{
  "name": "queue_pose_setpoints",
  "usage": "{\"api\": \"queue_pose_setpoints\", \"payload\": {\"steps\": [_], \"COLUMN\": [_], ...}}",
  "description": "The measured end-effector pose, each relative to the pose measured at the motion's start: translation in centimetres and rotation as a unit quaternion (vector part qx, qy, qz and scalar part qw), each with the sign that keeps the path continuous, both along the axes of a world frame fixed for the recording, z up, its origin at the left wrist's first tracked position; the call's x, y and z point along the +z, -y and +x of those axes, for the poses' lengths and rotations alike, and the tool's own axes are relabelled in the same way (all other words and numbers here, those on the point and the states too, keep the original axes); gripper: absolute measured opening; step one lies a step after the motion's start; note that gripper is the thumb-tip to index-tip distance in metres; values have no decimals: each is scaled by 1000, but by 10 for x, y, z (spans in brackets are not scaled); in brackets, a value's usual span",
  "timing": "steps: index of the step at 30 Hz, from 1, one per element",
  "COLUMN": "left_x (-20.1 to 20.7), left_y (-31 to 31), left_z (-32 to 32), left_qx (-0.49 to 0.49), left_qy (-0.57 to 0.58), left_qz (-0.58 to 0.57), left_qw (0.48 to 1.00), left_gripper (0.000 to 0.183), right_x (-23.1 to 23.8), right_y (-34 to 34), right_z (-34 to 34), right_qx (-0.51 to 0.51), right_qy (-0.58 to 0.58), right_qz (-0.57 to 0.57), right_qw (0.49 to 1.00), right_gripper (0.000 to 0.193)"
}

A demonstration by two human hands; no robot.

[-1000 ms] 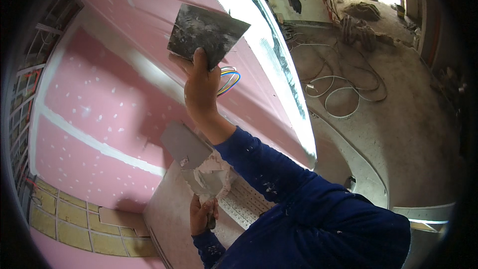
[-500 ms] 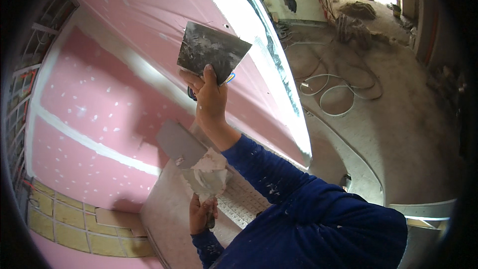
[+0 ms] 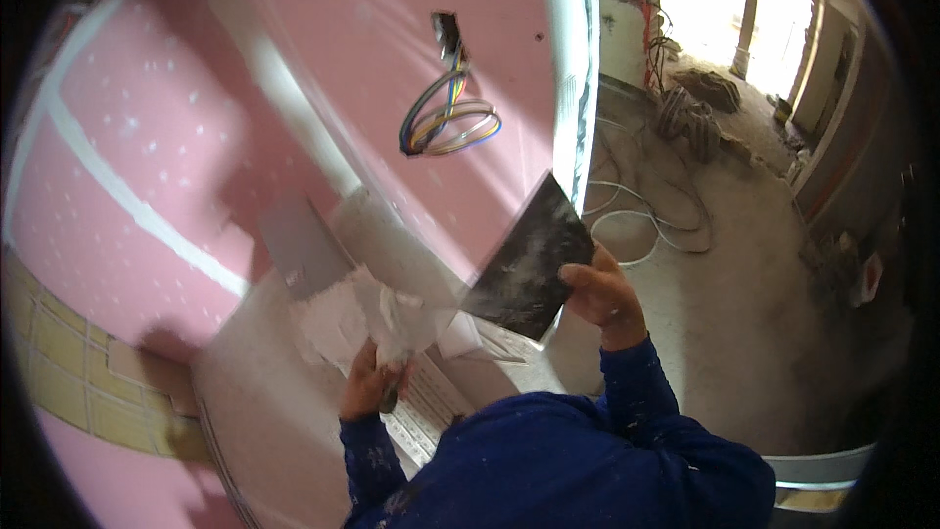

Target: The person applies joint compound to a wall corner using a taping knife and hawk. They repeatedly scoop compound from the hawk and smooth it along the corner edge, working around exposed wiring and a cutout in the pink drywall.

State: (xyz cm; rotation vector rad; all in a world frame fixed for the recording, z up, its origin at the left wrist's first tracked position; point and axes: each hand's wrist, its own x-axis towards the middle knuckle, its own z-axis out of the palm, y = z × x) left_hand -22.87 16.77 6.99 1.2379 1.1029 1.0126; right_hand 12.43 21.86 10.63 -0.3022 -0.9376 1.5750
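My left hand is closed around the handle of a filling knife, whose blade carries a lump of whitish joint compound. To the right, my right hand grips a broad filling knife with a wide dark metal blade; its handle is hidden behind the blade and hand. That blade is smeared with pale compound and lies in front of the lower part of a pink plasterboard wall. One blade corner comes close to the left knife. The left blade is blurred by motion.
A loop of coloured electrical wires hangs from a cut-out in the pink wall. The white-coated wall edge stands right of it. A grey board leans low at left. Pale hoses coil on the dusty floor, farther right.
My right hand with the broad knife has come down off the upper wall and right, nearer the left knife. The wire loop it partly covered now shows fully. The view has shifted.
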Motion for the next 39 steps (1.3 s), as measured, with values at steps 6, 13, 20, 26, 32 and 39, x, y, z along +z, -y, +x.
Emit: {"api": "queue_pose_setpoints", "payload": {"steps": [6, 13, 20, 26, 32, 39], "left_x": [5, 19, 45, 77, 84, 87], "left_y": [-62, -107, -88, -74, -61, -53], "left_z": [37, 80, 96, 78, 83, 92], "left_qx": [-207, -373, -394, -222, -176, -191], "left_qy": [19, -13, -134, -218, -197, -215], "left_qz": [13, 6, 15, -8, 10, 12], "left_qw": [978, 928, 909, 950, 964, 958], "left_gripper": [60, 55, 60, 46, 43, 48], "right_x": [-52, -101, -103, -42, -12, -23], "right_y": [17, 41, 51, 46, 60, 48], "right_z": [-11, -16, 10, 90, 60, 39], "right_qx": [296, 359, -40, -226, -230, -242], "right_qy": [-356, -307, -43, 76, 341, 367], "right_qz": [-136, -212, -161, -169, -108, -109], "right_qw": [876, 855, 985, 956, 905, 892], "right_gripper": [29, 35, 55, 39, 34, 36]}}
